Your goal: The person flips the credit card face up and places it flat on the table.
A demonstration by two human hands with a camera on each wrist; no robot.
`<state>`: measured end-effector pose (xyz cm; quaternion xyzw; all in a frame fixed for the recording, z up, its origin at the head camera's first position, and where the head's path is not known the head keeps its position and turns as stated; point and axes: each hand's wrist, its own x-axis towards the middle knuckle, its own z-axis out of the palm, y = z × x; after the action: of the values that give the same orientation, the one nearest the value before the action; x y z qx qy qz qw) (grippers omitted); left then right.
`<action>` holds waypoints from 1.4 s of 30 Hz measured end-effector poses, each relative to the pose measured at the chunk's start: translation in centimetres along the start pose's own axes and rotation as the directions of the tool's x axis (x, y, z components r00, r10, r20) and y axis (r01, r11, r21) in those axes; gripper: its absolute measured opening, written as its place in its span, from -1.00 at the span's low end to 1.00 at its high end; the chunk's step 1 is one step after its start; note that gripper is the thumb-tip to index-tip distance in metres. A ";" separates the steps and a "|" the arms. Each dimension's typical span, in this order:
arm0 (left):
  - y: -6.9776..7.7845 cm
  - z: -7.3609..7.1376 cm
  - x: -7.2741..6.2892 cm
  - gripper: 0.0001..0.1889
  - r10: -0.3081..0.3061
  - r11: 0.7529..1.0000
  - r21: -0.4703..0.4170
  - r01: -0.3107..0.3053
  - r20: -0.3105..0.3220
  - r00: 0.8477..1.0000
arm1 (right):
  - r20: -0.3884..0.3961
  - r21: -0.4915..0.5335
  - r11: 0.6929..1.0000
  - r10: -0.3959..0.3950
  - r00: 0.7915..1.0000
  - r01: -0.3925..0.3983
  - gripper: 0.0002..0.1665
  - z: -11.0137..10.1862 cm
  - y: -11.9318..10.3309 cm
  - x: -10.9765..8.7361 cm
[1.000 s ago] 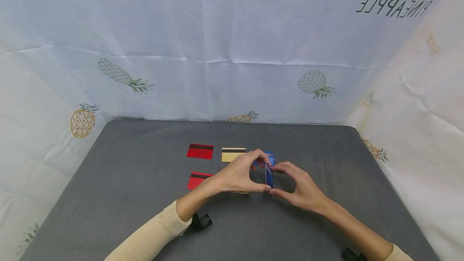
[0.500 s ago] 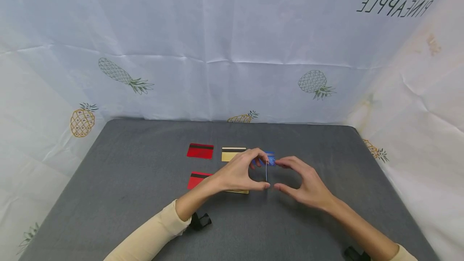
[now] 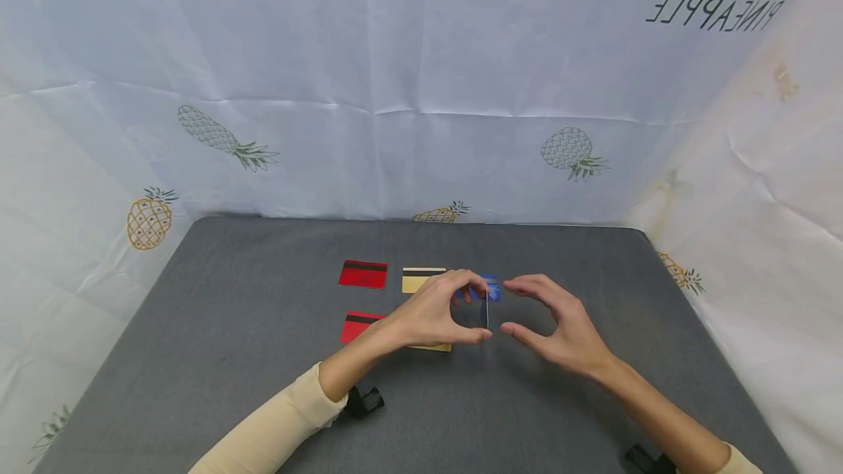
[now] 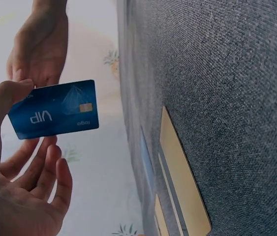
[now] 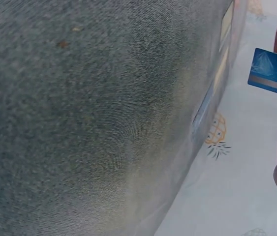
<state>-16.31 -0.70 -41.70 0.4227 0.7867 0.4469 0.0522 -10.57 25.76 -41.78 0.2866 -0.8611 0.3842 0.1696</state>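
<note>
A dark blue bank card, marked "VIP" and fitted with a chip, is pinched by its edges between the thumb and fingers of my left hand. It is held up above the table, and in the head view only its thin edge shows. My right hand is just to the right of the card, apart from it, thumb and fingers spread in a loose C with nothing between them. Behind my left fingers lies a lighter blue card, partly hidden.
Two red cards lie on the grey table at the left. Nearer the middle are two gold cards with dark stripes; the front one is mostly covered by my left hand. A pineapple-print cloth hangs behind the table.
My right hand has let go of the blue bank card and drawn away to the right and slightly up. The card, still in my left hand, has turned edge-on to the head view.
</note>
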 end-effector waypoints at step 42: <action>0.0 0.0 -0.1 -0.44 0.006 1.000 -0.023 -0.006 -0.024 1.000 | 0.009 0.323 0.945 0.048 0.999 -0.049 -0.24 1.4 -1.2 0.7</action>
<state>-16.21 -0.72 -41.72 0.4191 0.7809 0.4608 0.0464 -10.45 23.80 -41.70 0.2894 -0.7934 0.5239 0.1104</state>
